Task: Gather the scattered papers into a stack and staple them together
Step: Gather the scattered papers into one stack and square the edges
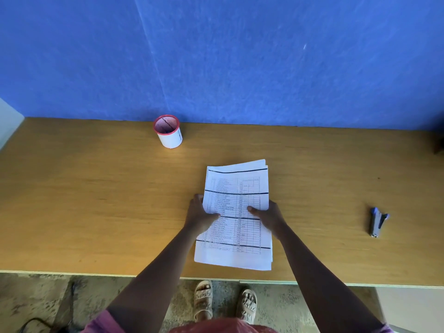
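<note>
My left hand [200, 216] and right hand [269, 216] pinch the papers [236, 203] by their sides near the table's [96, 200] front edge; uneven corners could slip apart and staple crooked

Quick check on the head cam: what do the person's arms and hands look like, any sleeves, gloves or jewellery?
Both forearms are bare. Short pinkish-purple sleeves show at the bottom edge of the frame. The left hand and right hand wear no gloves. No rings, watch or bracelets are visible on either.
</note>
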`<state>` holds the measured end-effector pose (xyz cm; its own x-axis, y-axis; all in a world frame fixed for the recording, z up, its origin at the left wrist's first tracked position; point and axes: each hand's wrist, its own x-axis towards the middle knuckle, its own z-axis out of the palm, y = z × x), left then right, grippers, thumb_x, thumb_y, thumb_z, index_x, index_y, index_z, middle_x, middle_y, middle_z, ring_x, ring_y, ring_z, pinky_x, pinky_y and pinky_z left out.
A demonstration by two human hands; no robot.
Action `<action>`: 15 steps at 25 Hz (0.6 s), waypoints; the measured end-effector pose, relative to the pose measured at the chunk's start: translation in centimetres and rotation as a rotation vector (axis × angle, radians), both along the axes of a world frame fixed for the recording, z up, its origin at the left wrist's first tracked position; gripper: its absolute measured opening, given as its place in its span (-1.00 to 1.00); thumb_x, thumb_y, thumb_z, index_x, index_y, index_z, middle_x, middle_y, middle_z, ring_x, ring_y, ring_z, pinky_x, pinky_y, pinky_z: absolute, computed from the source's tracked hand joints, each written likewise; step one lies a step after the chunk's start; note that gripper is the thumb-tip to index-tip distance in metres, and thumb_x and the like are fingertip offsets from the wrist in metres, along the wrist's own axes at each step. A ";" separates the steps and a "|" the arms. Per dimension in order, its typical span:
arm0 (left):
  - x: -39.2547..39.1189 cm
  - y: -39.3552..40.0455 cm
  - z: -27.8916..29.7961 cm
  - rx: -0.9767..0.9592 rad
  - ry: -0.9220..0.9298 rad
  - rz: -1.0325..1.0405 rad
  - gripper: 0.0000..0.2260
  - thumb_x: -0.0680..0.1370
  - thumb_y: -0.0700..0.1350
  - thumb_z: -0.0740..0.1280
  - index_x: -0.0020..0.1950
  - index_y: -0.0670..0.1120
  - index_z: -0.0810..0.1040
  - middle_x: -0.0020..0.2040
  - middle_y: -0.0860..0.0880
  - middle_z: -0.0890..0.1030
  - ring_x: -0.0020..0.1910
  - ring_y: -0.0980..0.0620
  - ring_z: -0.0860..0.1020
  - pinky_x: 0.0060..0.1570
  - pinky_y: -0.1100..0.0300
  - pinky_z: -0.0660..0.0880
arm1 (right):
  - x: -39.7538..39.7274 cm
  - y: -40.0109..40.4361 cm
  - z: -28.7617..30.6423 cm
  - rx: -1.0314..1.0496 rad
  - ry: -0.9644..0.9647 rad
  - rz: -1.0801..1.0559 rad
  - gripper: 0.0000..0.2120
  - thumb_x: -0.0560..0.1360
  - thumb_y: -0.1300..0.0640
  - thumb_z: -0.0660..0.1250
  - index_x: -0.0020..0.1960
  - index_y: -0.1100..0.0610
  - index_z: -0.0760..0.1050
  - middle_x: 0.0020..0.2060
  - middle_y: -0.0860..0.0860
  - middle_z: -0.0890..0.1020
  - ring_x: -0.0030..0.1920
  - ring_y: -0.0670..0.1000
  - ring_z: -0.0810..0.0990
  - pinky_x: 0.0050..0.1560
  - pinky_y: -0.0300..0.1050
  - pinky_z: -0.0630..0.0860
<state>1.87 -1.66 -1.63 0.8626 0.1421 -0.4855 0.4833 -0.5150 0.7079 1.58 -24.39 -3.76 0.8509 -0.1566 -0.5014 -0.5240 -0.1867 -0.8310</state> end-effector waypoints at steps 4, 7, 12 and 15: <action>0.7 0.1 1.7 -0.252 -0.003 0.270 -0.27 0.30 0.02 0.63 0.32 -0.09 0.33 0.14 -0.05 0.57 0.07 -0.03 0.59 -0.10 0.15 0.56 | 0.2 -0.9 2.2 0.183 -0.040 0.068 -0.65 0.44 0.24 0.51 0.21 0.25 0.60 0.09 0.13 0.71 0.12 0.12 0.69 0.24 0.15 0.57; 1.5 -0.2 3.9 -0.541 0.088 0.268 -0.51 0.38 -0.02 0.58 0.25 -0.07 0.54 0.08 0.00 0.65 0.18 -0.04 0.59 0.04 0.16 0.49 | 0.7 -1.3 3.7 0.282 -0.069 0.083 -0.65 0.45 0.24 0.50 0.22 0.26 0.59 0.10 0.14 0.71 0.15 0.14 0.68 0.24 0.16 0.56; 3.0 -1.4 6.5 -0.587 0.065 0.170 -0.64 0.41 -0.06 0.56 0.17 -0.03 0.62 0.08 0.01 0.69 0.15 -0.04 0.63 0.22 0.00 0.51 | 1.9 -1.0 6.5 0.217 -0.131 -0.016 -0.65 0.35 0.22 0.59 0.12 0.21 0.65 0.03 0.10 0.74 -0.01 -0.02 0.74 0.12 0.03 0.64; 3.7 -2.9 8.2 -0.552 -0.120 0.138 -0.73 0.48 -0.07 0.50 0.16 -0.05 0.63 0.05 0.03 0.70 0.08 0.03 0.66 0.09 0.09 0.59 | 2.5 0.0 8.3 0.147 -0.303 -0.160 -0.75 0.36 0.22 0.59 0.02 0.12 0.67 -0.07 -0.04 0.74 -0.09 -0.14 0.73 0.04 -0.09 0.66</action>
<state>5.52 -4.53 6.56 0.9076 0.0109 -0.4198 0.4197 0.0080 0.9076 4.06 -24.41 4.53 0.9347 -0.2448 -0.2577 -0.2633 0.0101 -0.9647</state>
